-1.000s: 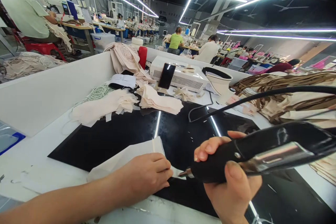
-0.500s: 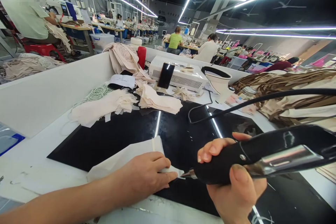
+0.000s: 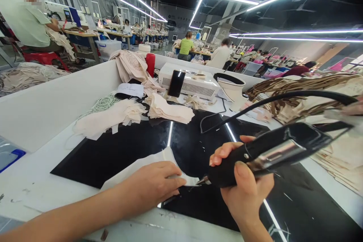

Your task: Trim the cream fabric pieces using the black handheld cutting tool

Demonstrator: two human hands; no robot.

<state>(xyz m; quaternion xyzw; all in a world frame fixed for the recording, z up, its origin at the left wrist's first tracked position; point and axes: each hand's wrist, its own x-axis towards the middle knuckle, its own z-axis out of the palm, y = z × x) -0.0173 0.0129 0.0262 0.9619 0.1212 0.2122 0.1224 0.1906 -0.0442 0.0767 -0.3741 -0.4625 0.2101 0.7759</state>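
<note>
Two bare hands work over one pale fabric piece that lies flat at the near edge of a glossy black mat on a white counter. The left hand rests palm down on the fabric, fingers loosely spread and pressing it flat; its grip is open, closed around nothing. The right hand has its grip wrapped fully around the black handle of a corded hand tool, thumb on the near side and fingers curled over the far side. The tool's small metal tip points left and sits at the fabric's right edge, just beside the left fingertips; whether the tip touches the cloth cannot be told. A black cord arcs up and right from the tool's rear.

Around the hands, the mat shows bare black surface ahead and to the right. Farther back lie stacks of cream fabric pieces and a coil of pale green cord. Behind these sit a white box-shaped machine with a dark phone leaning on it, a red cylinder and a white bowl-like container. A low white wall borders the counter on the left, and heaped tan and brown cloth crowds the right side. Other people sit at sewing stations in the background.
</note>
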